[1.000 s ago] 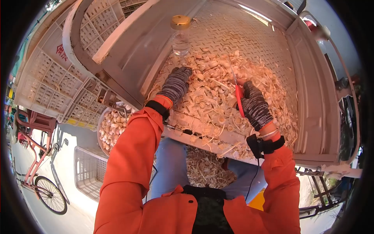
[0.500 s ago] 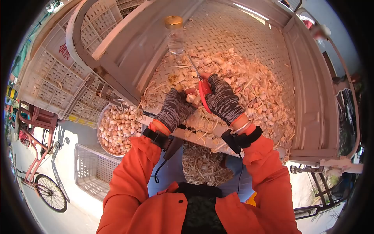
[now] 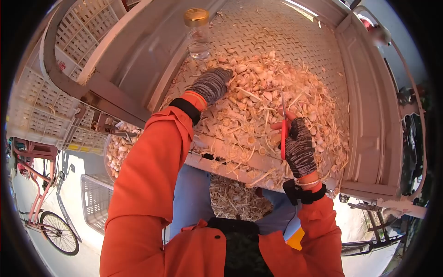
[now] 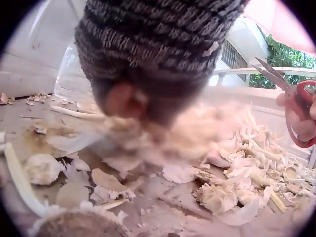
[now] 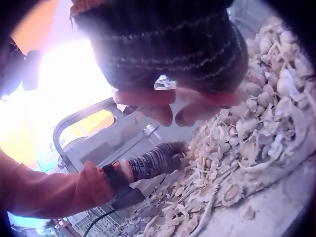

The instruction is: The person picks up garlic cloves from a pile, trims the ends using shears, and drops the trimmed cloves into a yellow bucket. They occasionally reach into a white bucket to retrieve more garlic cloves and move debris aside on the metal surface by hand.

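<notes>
My left hand (image 3: 211, 85), in a grey-and-black knit glove, reaches into the left side of a heap of garlic cloves and husks (image 3: 258, 76). In the left wrist view its thumb and bent fingers (image 4: 129, 101) meet blurred husks; I cannot tell whether they pinch anything. Over the heap's right side, my gloved right hand (image 3: 300, 147) holds red-handled scissors (image 3: 284, 138), their blades pointing away from me. The left wrist view catches these blades (image 4: 272, 74) slightly parted. Bare fingertips (image 5: 190, 114) show past the scissors' handles in the right wrist view.
Metal side walls (image 3: 369, 106) enclose the patterned truck bed. A clear jar with a gold lid (image 3: 196, 17) stands beyond my left hand. Left of the bed are a tub of garlic (image 3: 121, 147), a white crate (image 3: 96, 203) and stacked crates. Husks (image 3: 240, 196) lie between my legs.
Half a second ago both hands were close together near the bed's front edge. Since then the left has moved forward onto the heap, and the right, with the scissors, to the right.
</notes>
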The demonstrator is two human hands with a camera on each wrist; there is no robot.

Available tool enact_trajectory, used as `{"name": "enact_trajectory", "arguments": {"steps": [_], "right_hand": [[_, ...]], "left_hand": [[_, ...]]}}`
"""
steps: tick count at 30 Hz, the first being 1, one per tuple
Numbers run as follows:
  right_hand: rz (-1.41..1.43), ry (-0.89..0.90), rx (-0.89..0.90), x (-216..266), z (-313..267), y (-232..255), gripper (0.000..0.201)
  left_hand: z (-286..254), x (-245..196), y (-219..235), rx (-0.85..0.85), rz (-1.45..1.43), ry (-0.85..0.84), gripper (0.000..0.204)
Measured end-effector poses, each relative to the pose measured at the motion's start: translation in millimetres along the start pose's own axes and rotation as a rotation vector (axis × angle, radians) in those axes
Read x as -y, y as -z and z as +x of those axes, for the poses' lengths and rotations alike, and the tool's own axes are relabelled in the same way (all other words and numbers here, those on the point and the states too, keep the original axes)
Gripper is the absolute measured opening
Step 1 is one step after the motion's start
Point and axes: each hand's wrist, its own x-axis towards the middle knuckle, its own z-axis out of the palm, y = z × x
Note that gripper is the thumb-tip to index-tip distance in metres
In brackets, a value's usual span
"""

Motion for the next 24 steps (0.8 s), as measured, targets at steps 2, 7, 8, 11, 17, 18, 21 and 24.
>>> {"name": "enact_trajectory", "arguments": {"steps": [2, 7, 8, 11, 17, 18, 21, 24], "right_hand": [[0.011, 0.046, -0.023, 2.3, -8.7, 4.8, 0.055], [-0.258, 0.218, 0.027, 9.4, -48.2, -13.2, 0.055], [-0.21, 0.223, 0.012, 10.8, -60.3, -19.9, 0.056], [-0.145, 0.154, 0.015, 25.3, -89.4, -28.1, 0.052], [0.04, 0.176, 0.048, 33.4, -131.1, -31.0, 0.045], [0.041, 0.179, 0.04, 39.2, -136.7, -25.1, 0.045], [0.673, -0.368, 0.3, 54.8, -154.0, -16.3, 0.032], [0.854, -0.316, 0.332, 44.4, -158.7, -29.8, 0.033]], "left_hand": [[-19.9, 3.6, -6.5, -0.292, -0.126, -0.035, 0.026], [-110.2, -51.2, -21.6, -0.039, -2.161, 0.239, 0.013], [-130.6, -70.9, -22.4, -0.092, -2.196, 0.131, 0.013], [-170.6, -112.8, -19.7, -0.171, -2.149, -0.028, 0.014], [-207.1, -149.0, -16.0, -0.37, -1.689, -0.118, 0.014], [-211.3, -151.1, -15.7, -0.365, -1.687, -0.126, 0.014], [-219.3, -151.0, -20.2, -0.379, -1.57, -0.146, 0.018], [-221.5, -144.7, -24.4, -0.146, -2.04, -0.163, 0.018]]}}
